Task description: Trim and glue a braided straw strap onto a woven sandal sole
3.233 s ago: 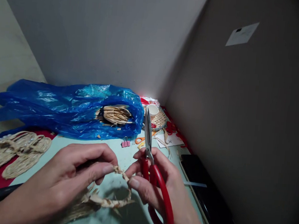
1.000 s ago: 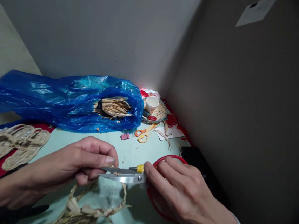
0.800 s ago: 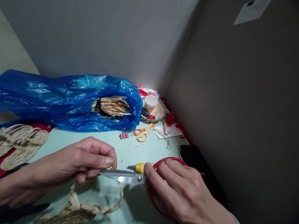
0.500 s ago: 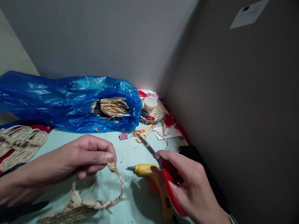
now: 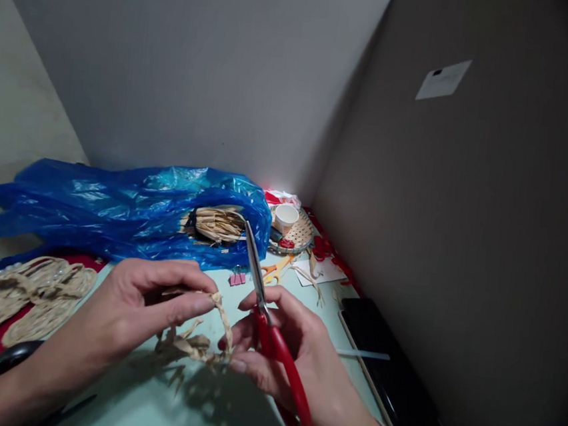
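Observation:
My left hand (image 5: 142,306) pinches the top of a braided straw loop (image 5: 204,336), part of a small woven straw piece held just above the pale green table (image 5: 224,421). My right hand (image 5: 291,348) grips red-handled scissors (image 5: 272,332) with the closed blades pointing up and away, while its fingertips also touch the loop's right side. Both hands are closed and meet at the braid.
A blue plastic bag (image 5: 114,207) with straw strips (image 5: 215,223) lies behind. Woven straw soles (image 5: 15,291) rest on red cloth at left. A pink clip (image 5: 236,277), orange scissors (image 5: 276,270), a white cup (image 5: 286,216) on a woven tray and a black phone (image 5: 390,367) sit to the right.
The scissors had their blades across the braid near my left fingers, then swung away; now they point upward and my right fingers hold the loop again. The yellow glue gun is out of sight.

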{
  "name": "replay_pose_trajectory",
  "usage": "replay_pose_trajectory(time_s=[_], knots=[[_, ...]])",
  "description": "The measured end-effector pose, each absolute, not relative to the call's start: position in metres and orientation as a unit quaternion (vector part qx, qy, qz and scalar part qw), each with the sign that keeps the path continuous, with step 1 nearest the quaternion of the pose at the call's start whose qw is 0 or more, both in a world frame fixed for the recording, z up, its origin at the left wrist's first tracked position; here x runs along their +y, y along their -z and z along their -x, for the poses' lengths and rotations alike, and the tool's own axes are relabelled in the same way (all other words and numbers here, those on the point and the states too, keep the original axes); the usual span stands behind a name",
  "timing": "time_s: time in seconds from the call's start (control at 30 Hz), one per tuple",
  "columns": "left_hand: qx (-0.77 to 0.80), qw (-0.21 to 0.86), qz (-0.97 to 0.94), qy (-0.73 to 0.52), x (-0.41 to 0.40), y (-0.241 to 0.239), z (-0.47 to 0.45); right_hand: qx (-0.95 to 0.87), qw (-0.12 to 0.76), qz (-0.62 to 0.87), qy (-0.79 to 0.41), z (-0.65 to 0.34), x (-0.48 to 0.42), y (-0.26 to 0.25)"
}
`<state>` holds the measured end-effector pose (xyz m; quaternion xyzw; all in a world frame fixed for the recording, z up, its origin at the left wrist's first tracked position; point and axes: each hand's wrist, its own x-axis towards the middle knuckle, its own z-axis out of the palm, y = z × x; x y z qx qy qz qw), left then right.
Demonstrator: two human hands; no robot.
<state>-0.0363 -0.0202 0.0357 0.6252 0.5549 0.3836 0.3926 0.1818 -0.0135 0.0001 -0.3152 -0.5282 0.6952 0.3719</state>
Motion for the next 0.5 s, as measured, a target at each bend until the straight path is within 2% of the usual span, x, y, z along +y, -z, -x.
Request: replay_pose_trajectory(time_s=[0.17,0.4,0.5], knots=[[0.572,0.371,-0.579,-0.447,-0.029,-0.038,0.037,-0.519,0.414,0.299,-0.686,-0.171,-0.011,-0.005],[0.51,0.502,-0.542,-0.441,-0.026,-0.036,0.049,-0.609,0.509,0.244,-0.557,-0.173,-0.005,0.007],[0.506,0.51,-0.53,-0.451,-0.028,-0.037,0.047,-0.631,0.496,0.247,-0.543,-0.176,-0.005,0.007]])
